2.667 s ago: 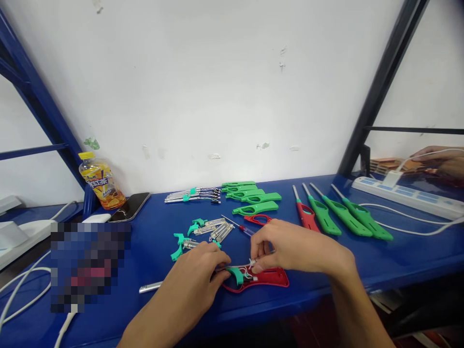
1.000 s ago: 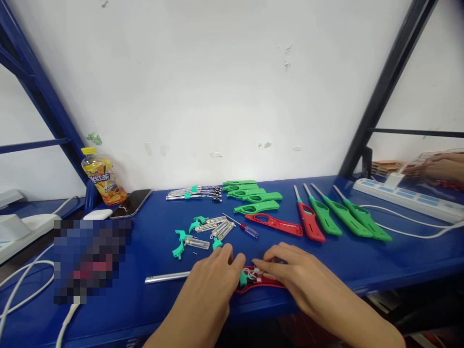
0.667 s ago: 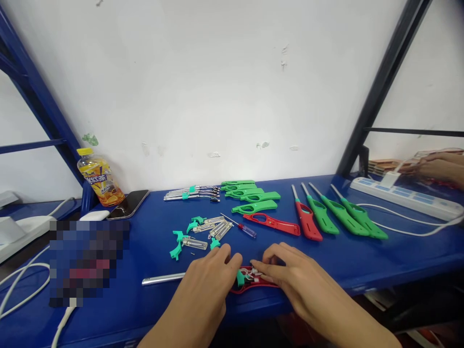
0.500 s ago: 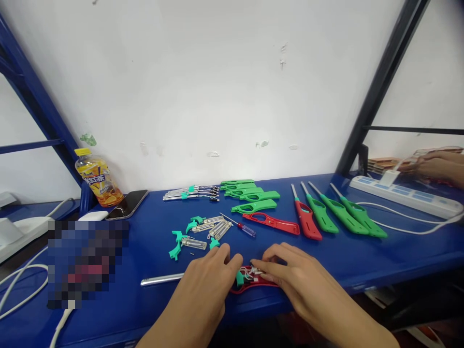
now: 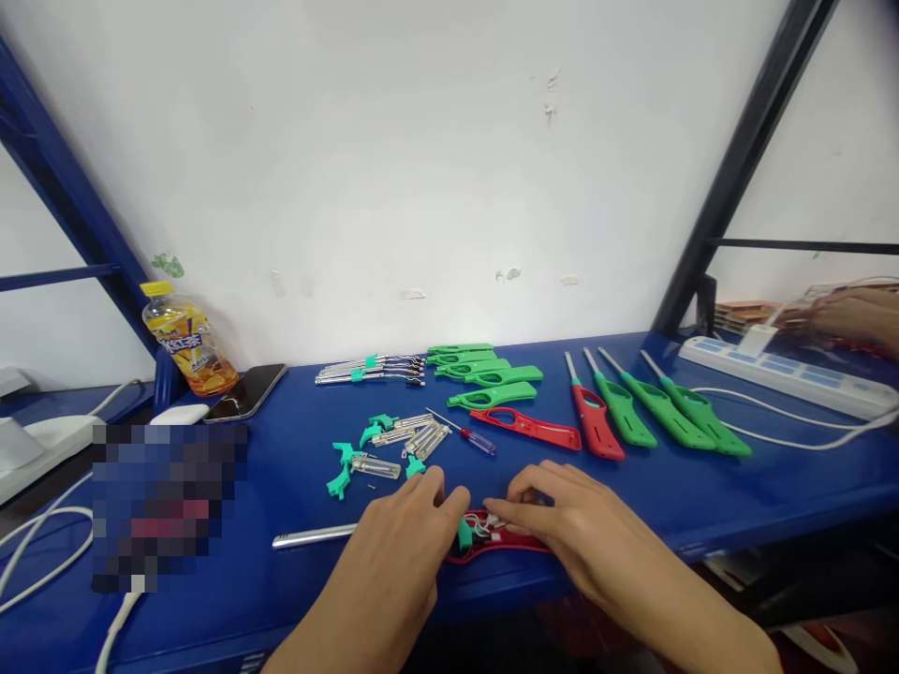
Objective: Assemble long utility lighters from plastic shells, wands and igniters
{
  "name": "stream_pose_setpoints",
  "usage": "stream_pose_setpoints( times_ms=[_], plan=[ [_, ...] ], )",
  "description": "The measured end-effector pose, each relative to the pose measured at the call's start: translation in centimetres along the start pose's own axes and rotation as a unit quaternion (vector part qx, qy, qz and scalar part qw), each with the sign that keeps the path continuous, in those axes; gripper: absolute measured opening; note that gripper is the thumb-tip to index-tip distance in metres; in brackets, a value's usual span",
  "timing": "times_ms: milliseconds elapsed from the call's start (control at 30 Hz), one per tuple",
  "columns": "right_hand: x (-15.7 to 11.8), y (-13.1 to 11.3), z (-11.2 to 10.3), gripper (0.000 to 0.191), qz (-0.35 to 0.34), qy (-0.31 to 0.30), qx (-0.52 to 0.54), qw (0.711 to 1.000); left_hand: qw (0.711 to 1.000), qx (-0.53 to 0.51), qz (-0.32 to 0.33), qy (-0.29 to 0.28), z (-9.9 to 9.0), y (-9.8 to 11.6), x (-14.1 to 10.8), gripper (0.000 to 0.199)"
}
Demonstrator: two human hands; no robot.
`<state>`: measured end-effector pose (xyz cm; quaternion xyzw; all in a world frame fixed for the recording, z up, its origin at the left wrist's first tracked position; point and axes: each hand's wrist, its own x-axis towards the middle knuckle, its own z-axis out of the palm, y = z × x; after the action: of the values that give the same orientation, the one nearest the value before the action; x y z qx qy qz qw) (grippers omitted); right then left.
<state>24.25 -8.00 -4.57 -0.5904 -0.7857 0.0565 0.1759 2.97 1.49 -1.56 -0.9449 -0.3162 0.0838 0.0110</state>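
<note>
An opened red gas lighter point(image 5: 500, 550) lies near the table's front edge, its long metal barrel point(image 5: 314, 536) pointing left. Inside its shell show a teal trigger point(image 5: 464, 534) and white wires point(image 5: 481, 524). My left hand point(image 5: 414, 520) is closed over the lighter where barrel meets shell, hiding that part. My right hand point(image 5: 562, 515) is closed at the handle end, thumb and index finger at the inner parts; what the fingertips pinch is too small to tell. Beyond lie a screwdriver point(image 5: 478, 441), an empty red half shell point(image 5: 534, 428), clear fuel tanks point(image 5: 425, 437) and teal triggers point(image 5: 341, 473).
Green half shells point(image 5: 502, 373) and metal barrels with wires point(image 5: 358, 370) lie at the back. Closed lighters point(image 5: 660, 417) are lined up at right, beside a power strip point(image 5: 787, 374). At left are a phone point(image 5: 247, 393) and drink bottle point(image 5: 191, 342). Another person's hand point(image 5: 861, 314) shows far right.
My right hand has shifted slightly right along the red shell, its fingers still at the inner parts. My left hand stays in place on the lighter.
</note>
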Motion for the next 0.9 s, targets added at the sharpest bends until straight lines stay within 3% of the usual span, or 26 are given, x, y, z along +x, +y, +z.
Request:
stream_pose_setpoints(
  times_ms=[233, 433, 533, 733, 900],
  plan=[
    [0.1, -0.4, 0.3, 0.042, 0.016, -0.006, 0.023, 1.000, 1.000, -0.004, -0.004, -0.002, -0.2, 0.0, 0.0, 0.060],
    [-0.3, -0.7, -0.7, 0.064, 0.027, -0.023, 0.058, 0.998, 1.000, -0.010, -0.009, -0.014, -0.7, 0.1, 0.0, 0.053],
    [-0.4, -0.6, -0.9, 0.062, 0.027, -0.025, 0.073, 0.997, 1.000, -0.023, -0.008, -0.016, -0.7, -0.3, 0.0, 0.047],
    [-0.6, 0.0, -0.6, 0.054, 0.018, -0.012, 0.108, 0.994, 0.994, -0.104, 0.027, 0.021, -0.6, -3.0, -1.1, 0.055],
    [-0.5, 0.6, -0.4, 0.049, 0.021, -0.016, 0.133, 0.991, 0.985, -0.161, 0.010, 0.060, -0.5, -6.0, -1.9, 0.041]
  ],
)
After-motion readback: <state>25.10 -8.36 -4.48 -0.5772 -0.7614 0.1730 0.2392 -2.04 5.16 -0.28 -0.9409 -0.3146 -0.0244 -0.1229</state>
